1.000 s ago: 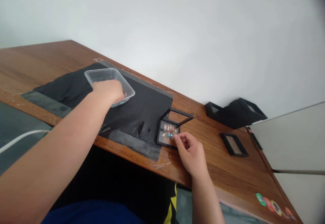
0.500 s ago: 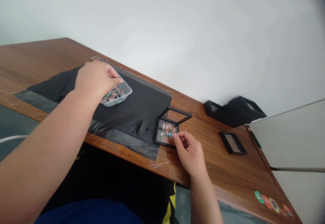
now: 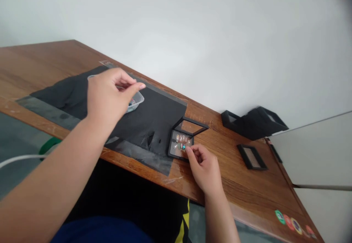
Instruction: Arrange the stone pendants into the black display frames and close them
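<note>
My left hand (image 3: 112, 92) is raised over a clear plastic tub (image 3: 139, 99), its thumb and fingertips pinched together. Whatever is between those fingertips is too small to make out. The hand and wrist hide most of the tub, though a few small coloured pieces show inside. My right hand (image 3: 205, 166) has its thumb and curled fingers at the right edge of a small black display case (image 3: 173, 149), gripping it. The case's framed lid (image 3: 192, 125) stands up, open. Inside, small glossy pieces like press-on nails (image 3: 183, 139) lie in two rows, one bright blue-green.
A black sheet (image 3: 162, 107) is taped over the wooden table (image 3: 228, 169). Toward the right lie a black-framed case (image 3: 252, 157) and a dark stack of similar boxes (image 3: 255, 122) against the wall. Round stickers (image 3: 288, 221) are on the near right corner. A white cable (image 3: 22, 158) runs at left.
My left hand has moved up and to the right from inside the tub's rim, still pinched. My right hand stays at the display case.
</note>
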`<state>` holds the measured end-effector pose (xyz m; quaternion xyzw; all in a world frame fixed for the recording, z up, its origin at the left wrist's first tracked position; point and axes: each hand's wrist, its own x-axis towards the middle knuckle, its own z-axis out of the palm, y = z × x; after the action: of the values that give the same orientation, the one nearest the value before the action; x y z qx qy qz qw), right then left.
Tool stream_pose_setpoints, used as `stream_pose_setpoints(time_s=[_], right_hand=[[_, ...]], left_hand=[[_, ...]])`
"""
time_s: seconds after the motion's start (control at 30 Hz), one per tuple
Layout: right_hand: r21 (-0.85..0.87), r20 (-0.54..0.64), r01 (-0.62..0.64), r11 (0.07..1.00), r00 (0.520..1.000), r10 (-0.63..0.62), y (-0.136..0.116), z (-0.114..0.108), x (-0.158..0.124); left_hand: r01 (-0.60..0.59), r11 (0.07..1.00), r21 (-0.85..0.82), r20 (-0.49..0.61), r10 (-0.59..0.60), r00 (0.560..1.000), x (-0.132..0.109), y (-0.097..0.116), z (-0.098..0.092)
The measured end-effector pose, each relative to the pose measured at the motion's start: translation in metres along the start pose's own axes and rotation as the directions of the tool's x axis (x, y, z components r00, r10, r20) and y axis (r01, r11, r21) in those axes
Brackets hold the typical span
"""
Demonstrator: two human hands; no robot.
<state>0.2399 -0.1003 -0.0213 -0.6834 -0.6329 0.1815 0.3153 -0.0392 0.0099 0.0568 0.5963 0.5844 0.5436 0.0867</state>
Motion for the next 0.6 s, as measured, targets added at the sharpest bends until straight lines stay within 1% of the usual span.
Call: stream_pose_setpoints(time_s=[0.07,0.17,0.23,0.3,0.4,0.53,0.6], right_hand=[[-0.004,0.002,0.001,1.000,1.000,-0.001,0.001,0.000,0.000],[-0.004,-0.002,0.012,1.000,1.000,-0.012,0.000,0.000,-0.001],[0.000,0.000,0.023,1.000,1.000,-0.023,-0.002,0.000,-0.001],[0.003,0.010,0.034,0.999,0.999,-0.034,-0.005,-0.001,-0.002],[0.012,0.018,0.048,0.999,0.999,-0.049,-0.008,-0.002,-0.003],[0.014,-0.014,0.074,0.997,0.997,-0.074,-0.012,-0.003,-0.005],[0.011,-0.043,0.096,0.995,0.995,-0.095,-0.012,-0.002,-0.006]], left_hand=[[-0.007,0.995,-0.095,0.044,0.011,0.999,-0.015,0.012,0.006],[0.006,0.967,-0.254,0.150,0.033,0.988,-0.044,0.029,0.015],[0.049,0.928,-0.369,0.234,0.042,0.971,-0.064,0.037,0.021],[0.144,0.865,-0.480,0.346,0.035,0.938,-0.080,0.041,0.027],[0.320,0.745,-0.586,0.487,0.009,0.873,-0.096,0.042,0.037],[0.537,0.565,-0.627,0.632,-0.033,0.774,-0.108,0.043,0.051],[0.595,0.518,-0.615,0.675,-0.044,0.736,-0.113,0.044,0.057]])
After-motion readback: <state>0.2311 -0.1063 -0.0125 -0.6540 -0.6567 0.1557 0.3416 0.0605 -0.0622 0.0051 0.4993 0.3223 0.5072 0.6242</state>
